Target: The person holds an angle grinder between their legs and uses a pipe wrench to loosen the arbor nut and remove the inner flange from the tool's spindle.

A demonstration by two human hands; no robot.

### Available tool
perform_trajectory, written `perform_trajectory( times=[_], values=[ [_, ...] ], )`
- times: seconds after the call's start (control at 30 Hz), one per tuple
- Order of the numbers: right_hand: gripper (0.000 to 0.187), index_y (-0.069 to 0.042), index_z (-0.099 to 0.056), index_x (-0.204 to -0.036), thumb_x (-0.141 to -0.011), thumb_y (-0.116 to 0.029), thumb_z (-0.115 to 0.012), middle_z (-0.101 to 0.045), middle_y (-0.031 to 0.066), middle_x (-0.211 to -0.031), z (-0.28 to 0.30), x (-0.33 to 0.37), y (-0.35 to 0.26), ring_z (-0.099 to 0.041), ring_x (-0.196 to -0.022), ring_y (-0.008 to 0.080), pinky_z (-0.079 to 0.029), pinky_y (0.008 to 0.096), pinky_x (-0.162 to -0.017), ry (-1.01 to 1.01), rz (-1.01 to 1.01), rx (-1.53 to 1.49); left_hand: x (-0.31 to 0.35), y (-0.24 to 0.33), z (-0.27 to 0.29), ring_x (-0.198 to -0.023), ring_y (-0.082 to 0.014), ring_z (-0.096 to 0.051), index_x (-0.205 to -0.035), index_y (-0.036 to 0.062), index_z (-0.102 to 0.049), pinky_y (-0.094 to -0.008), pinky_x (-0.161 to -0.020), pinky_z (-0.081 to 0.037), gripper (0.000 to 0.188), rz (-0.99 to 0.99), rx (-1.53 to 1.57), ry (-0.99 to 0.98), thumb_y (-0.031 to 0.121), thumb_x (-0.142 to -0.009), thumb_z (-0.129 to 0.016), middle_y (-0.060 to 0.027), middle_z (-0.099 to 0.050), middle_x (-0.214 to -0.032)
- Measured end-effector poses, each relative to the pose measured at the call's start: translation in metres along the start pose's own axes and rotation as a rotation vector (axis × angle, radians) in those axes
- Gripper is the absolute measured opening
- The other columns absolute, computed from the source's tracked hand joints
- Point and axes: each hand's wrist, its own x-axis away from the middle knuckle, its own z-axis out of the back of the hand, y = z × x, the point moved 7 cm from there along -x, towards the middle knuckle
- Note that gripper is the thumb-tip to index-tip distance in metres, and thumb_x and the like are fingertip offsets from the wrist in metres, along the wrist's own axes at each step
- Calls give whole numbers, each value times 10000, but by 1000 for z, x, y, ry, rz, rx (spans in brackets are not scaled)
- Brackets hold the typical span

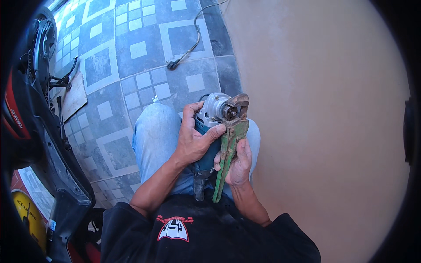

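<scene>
I see the left hand (pixel 191 141) clamped on the grinder (pixel 205 164) near its spindle (pixel 231 113); the right hand (pixel 241 165) seems closed around the wrench (pixel 228 150) midway.

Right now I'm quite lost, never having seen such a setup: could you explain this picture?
There is no robot, only a person with two bare hands. The picture comes from a wide fisheye camera worn on the head, looking down, so straight edges bend. The left hand holds an angle grinder; the right hand holds a green pipe wrench, its jaws at the grinder's spindle. A power plug and its cord lie on the patterned tiled floor. A motorcycle stands at left.
</scene>
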Motion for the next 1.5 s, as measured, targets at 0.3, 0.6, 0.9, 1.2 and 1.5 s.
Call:
perform_trajectory(
  times=[0.3, 0.6, 0.9, 1.2, 1.5],
  values=[
    [458, -54, -387, -1247, -1041, -425, -560, -609, 129, -1022, -1, 2, 4, -671, -613, 197, -554, 295, -448, -17, 24, 30, 0, 0, 1, -1212, -240, -513, -1341, -45, -421, -379, -1076, -397, 756, 5, 40, -24, 348, -852, -843, -175, -539, -1274],
    [428, -54, -380, -1223, -1046, -401, -559, -614, 124, -989, -1, 5, 0, -666, -590, 186, -554, 282, -434, 51, 90, 119, 0, -1, 0, -1202, -227, -525, -1332, -40, -435, -376, -1062, -412, 724, 34, 74, -19, 328, -858, -840, -167, -561, -1257],
    [441, -48, -368, -1239, -1046, -392, -563, -613, 131, -986, -4, 7, 0, -670, -595, 196, -556, 294, -433, 29, 123, 114, -4, 5, -2, -1174, -207, -540, -1316, -28, -448, -375, -1055, -417, 681, 49, 233, -55, 303, -866, -836, -149, -577, -1235],
    [456, -49, -391, -1223, -1036, -424, -571, -615, 131, -983, -2, 5, 4, -667, -585, 189, -559, 291, -429, 46, 86, 91, -3, -4, -2, -1194, -189, -531, -1341, -14, -426, -358, -1071, -396, 691, 121, 225, -82, 279, -863, -830, -133, -564, -1270],
    [458, -37, -397, -1211, -1026, -405, -598, -632, 136, -939, 0, 2, -2, -665, -565, 184, -559, 284, -428, 79, 138, 193, -4, -10, 3, -1180, -181, -537, -1339, -17, -429, -352, -1060, -406, 673, 125, 229, -54, 268, -873, -822, -128, -569, -1253]
  ],
)
